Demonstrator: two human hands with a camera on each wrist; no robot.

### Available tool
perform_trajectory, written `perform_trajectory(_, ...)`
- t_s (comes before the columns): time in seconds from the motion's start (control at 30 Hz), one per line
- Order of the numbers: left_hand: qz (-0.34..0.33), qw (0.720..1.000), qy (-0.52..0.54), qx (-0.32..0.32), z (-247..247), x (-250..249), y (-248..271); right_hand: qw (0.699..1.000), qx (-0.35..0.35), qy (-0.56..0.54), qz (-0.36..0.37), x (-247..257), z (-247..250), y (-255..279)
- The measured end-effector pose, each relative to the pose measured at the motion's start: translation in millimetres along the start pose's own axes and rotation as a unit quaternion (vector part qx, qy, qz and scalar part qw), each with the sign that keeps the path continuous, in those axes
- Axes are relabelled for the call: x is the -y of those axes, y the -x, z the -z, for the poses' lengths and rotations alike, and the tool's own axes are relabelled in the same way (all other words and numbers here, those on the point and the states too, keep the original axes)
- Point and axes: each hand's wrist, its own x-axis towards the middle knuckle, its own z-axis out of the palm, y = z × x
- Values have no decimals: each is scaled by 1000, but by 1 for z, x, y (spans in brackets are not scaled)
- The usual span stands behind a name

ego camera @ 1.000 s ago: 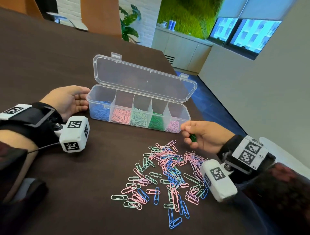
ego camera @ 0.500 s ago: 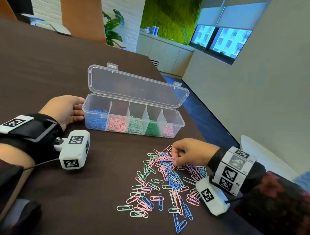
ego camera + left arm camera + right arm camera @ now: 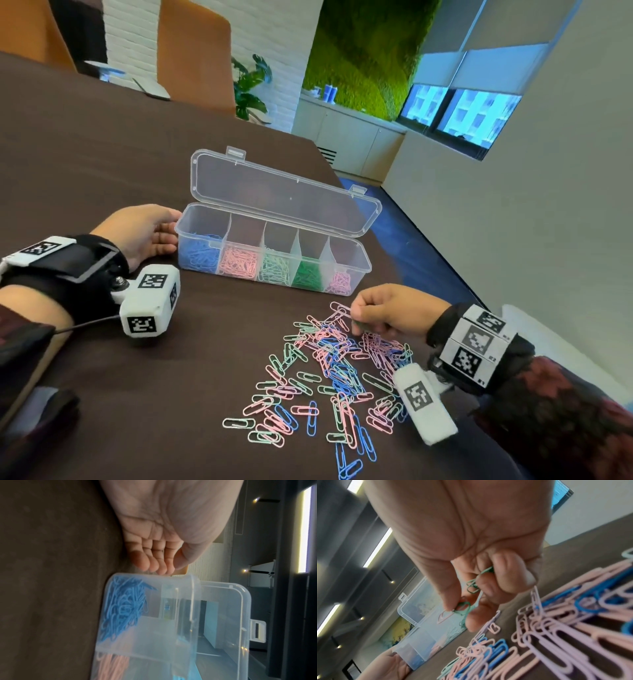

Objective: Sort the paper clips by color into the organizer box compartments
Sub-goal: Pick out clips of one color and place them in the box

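Left hand (image 3: 144,236) rests flat-fingered against the blue end of the organizer box (image 3: 363,263), fingertips (image 3: 154,566) touching the end wall. Probably a brace, so the light plastic doesn't skid when clips are dropped in. Nothing held.

Right hand (image 3: 390,313) sits at the far edge of the loose pile of paper clips (image 3: 329,363), fingers curled. Wrist view shows dark green clips (image 3: 471,586) tucked against the curled fingers, another green one pinched at thumb and fingertip (a pink one seems to dangle off it, snagged). Gathering several of one colour before a trip would save travel.

Box lid (image 3: 284,192) stands tipped back, open, out of the way. Compartments left to right: blue, pink, pale green, dark green, pink-lilac.

Pile lies on the table (image 3: 102,154) just in front of the box, short reach. Plenty unsorted.
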Motion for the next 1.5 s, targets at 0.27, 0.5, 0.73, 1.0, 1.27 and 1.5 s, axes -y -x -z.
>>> perform_trajectory(0.27, -5, 1000, -7, 6, -1, -4, 3, 1000, 13, 13, -3, -6, 10, -3)
perform_trajectory(0.5, -9, 1000, 0, 9, -2, -3, 5, 954, -24, -296, -28, 10, 14, -7)
perform_trajectory(0.73, -13, 1000, 20, 16, -1, -4, 9, 796, -71, -601, -10, 74, 9, -45)
perform_trajectory(1.0, -18, 999, 27, 22, 0, -5, 11, 755, -116, -645, -2, 101, 4, -76)
perform_trajectory(1.27, -20, 999, 21, 25, -1, -5, 11, 787, -216, -576, 52, 86, -6, -88)
perform_trajectory(1.5, -21, 999, 13, 29, 1, -3, 7, 827, -236, -503, 85, 77, -6, -78)
